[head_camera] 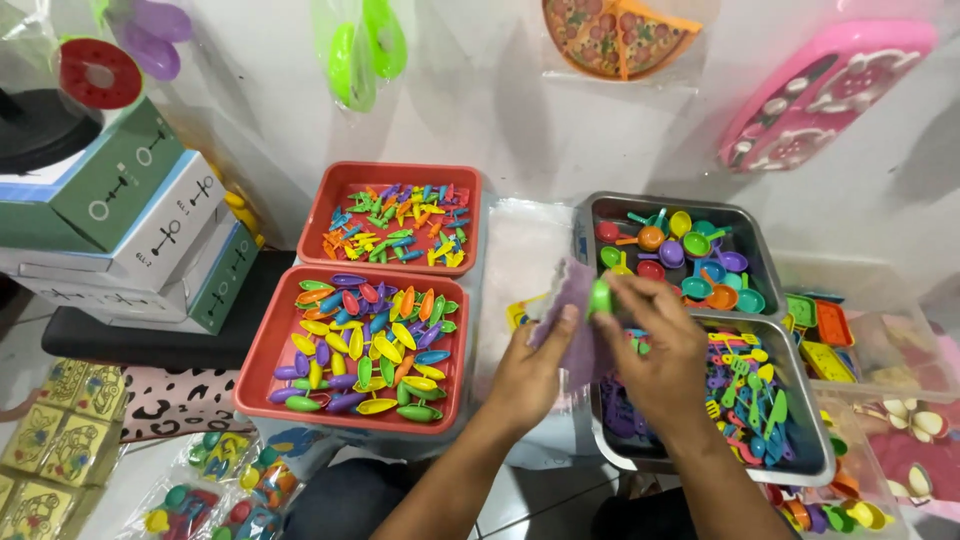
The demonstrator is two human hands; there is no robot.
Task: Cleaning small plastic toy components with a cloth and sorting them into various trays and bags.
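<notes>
Right now, at the frame's centre, a small green toy piece (599, 297) is being pinched in the right hand (655, 350) against a purple sheet (575, 320) gripped by the left hand (530, 372), and it could slip into the metal tray (815, 440) below if the pinch loosens.

Stacked cardboard boxes (130, 215) sit at far left, green, white and blue. Clear bags hang on the wall: green toys (358, 45), a pizza toy (615, 35), a pink tray set (825, 90). Low left lie small clear packets (215, 485) of coloured pieces beside yellow picture cards (55, 440).
</notes>
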